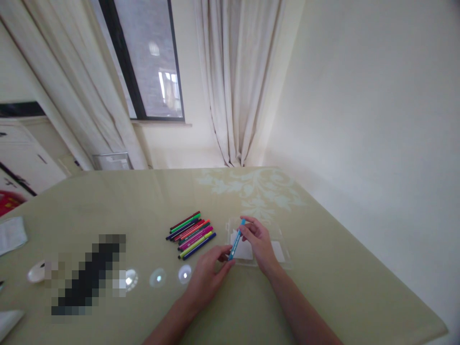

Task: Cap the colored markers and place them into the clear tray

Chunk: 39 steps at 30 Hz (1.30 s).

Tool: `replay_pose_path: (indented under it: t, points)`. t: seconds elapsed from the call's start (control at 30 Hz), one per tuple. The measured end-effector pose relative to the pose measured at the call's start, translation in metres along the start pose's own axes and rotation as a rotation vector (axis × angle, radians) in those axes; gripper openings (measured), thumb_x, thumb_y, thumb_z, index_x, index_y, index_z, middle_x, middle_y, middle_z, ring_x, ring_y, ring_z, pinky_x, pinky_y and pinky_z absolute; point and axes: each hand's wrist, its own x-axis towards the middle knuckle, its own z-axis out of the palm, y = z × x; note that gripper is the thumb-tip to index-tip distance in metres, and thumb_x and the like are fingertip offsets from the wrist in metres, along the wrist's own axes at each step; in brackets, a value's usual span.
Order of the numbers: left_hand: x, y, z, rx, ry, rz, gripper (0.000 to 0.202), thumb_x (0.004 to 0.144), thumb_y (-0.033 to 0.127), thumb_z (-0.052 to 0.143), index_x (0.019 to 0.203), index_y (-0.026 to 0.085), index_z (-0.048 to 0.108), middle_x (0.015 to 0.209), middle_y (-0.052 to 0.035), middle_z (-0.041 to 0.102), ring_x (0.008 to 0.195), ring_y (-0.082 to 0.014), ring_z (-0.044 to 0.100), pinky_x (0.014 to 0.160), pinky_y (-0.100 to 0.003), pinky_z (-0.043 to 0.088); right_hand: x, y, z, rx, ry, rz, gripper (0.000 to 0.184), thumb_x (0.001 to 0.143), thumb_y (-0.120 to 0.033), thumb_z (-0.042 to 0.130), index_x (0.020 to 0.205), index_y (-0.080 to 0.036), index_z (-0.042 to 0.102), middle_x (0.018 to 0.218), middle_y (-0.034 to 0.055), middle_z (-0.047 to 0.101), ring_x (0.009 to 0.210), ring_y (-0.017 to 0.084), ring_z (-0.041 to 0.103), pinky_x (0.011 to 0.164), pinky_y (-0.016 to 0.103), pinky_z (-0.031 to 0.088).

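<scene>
A light blue marker (236,242) is held between both hands over the table. My right hand (259,243) pinches its upper end, and my left hand (210,273) grips its lower end with closed fingers. Under the right hand lies a clear plastic marker case (280,249) with white paper inside. Left of the hands, several coloured markers (192,234) lie side by side in a loose row.
The pale green table (323,287) has a floral print at the far side and a wall close on the right. A white round object (36,273), a pixelated dark shape (88,278) and paper (10,235) sit at the left. Curtains and a window stand behind.
</scene>
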Motion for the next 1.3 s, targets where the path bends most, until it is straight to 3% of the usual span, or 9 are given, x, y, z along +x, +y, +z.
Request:
replay_pose_path:
  t: [0.1, 0.2, 0.33, 0.47, 0.73, 0.9, 1.07, 1.3]
  points:
    - [0.000, -0.004, -0.005, 0.217, 0.025, 0.077, 0.039, 0.096, 0.038, 0.064, 0.133, 0.028, 0.065, 0.134, -0.0086, 0.068, 0.122, -0.0267, 0.065, 0.108, -0.045, 0.052, 0.004, -0.002, -0.008, -0.059, 0.062, -0.030, 0.045, 0.078, -0.049, 0.082, 0.112, -0.022, 0.071, 0.076, 0.0022, 0.073, 0.070, 0.019, 0.067, 0.062, 0.030, 0.052]
    - [0.001, -0.009, -0.011, 0.381, -0.015, 0.108, 0.051, 0.094, 0.039, 0.068, 0.143, 0.029, 0.058, 0.148, -0.0084, 0.061, 0.135, -0.0303, 0.056, 0.115, -0.052, 0.046, 0.008, -0.003, -0.016, -0.148, 0.120, -0.036, 0.046, 0.076, -0.048, 0.082, 0.111, -0.019, 0.073, 0.076, 0.0036, 0.074, 0.068, 0.020, 0.067, 0.061, 0.030, 0.052]
    - [0.004, -0.015, -0.012, 0.401, -0.143, 0.124, 0.040, 0.094, 0.035, 0.068, 0.134, 0.029, 0.064, 0.148, -0.0058, 0.061, 0.134, -0.0277, 0.058, 0.115, -0.048, 0.048, 0.012, 0.000, -0.016, -0.209, 0.106, -0.011, 0.048, 0.076, -0.048, 0.080, 0.112, -0.017, 0.075, 0.076, 0.0052, 0.075, 0.068, 0.021, 0.069, 0.059, 0.031, 0.053]
    - [0.004, -0.016, -0.009, 0.315, -0.186, 0.122, 0.031, 0.095, 0.030, 0.068, 0.126, 0.029, 0.067, 0.145, -0.0039, 0.064, 0.132, -0.0239, 0.060, 0.115, -0.043, 0.048, 0.014, 0.007, -0.007, -0.251, 0.041, 0.020, 0.046, 0.077, -0.045, 0.077, 0.113, -0.017, 0.076, 0.076, 0.0055, 0.076, 0.067, 0.022, 0.071, 0.056, 0.030, 0.053]
    - [0.003, -0.012, -0.009, 0.227, -0.201, 0.074, 0.045, 0.094, 0.028, 0.068, 0.138, 0.029, 0.059, 0.143, -0.0055, 0.064, 0.133, -0.0244, 0.059, 0.116, -0.043, 0.047, 0.015, 0.017, -0.001, -0.400, -0.024, 0.003, 0.046, 0.081, -0.041, 0.071, 0.117, -0.015, 0.077, 0.078, 0.0056, 0.077, 0.067, 0.021, 0.071, 0.061, 0.032, 0.056]
    - [0.003, -0.008, -0.009, 0.237, -0.198, 0.064, 0.053, 0.094, 0.025, 0.067, 0.145, 0.030, 0.052, 0.143, -0.0063, 0.064, 0.132, -0.0257, 0.060, 0.114, -0.044, 0.049, 0.012, 0.018, 0.004, -0.486, -0.082, -0.020, 0.040, 0.085, -0.038, 0.070, 0.118, -0.017, 0.076, 0.082, 0.0056, 0.079, 0.072, 0.022, 0.073, 0.071, 0.034, 0.059]
    - [0.001, -0.010, -0.006, 0.322, -0.212, 0.115, 0.041, 0.094, 0.023, 0.067, 0.133, 0.030, 0.064, 0.144, -0.0061, 0.063, 0.132, -0.0263, 0.060, 0.113, -0.044, 0.050, 0.007, 0.020, 0.007, -0.644, -0.112, -0.118, 0.031, 0.087, -0.027, 0.069, 0.117, -0.019, 0.076, 0.091, 0.0065, 0.078, 0.079, 0.021, 0.072, 0.078, 0.033, 0.057]
    - [-0.001, -0.012, -0.006, 0.397, -0.195, 0.204, 0.036, 0.096, 0.024, 0.066, 0.132, 0.028, 0.065, 0.144, -0.0068, 0.063, 0.130, -0.0265, 0.061, 0.112, -0.046, 0.051, 0.002, 0.015, 0.009, -0.850, -0.157, -0.186, 0.022, 0.089, -0.021, 0.070, 0.109, -0.020, 0.077, 0.094, 0.0059, 0.077, 0.074, 0.018, 0.067, 0.075, 0.030, 0.052]
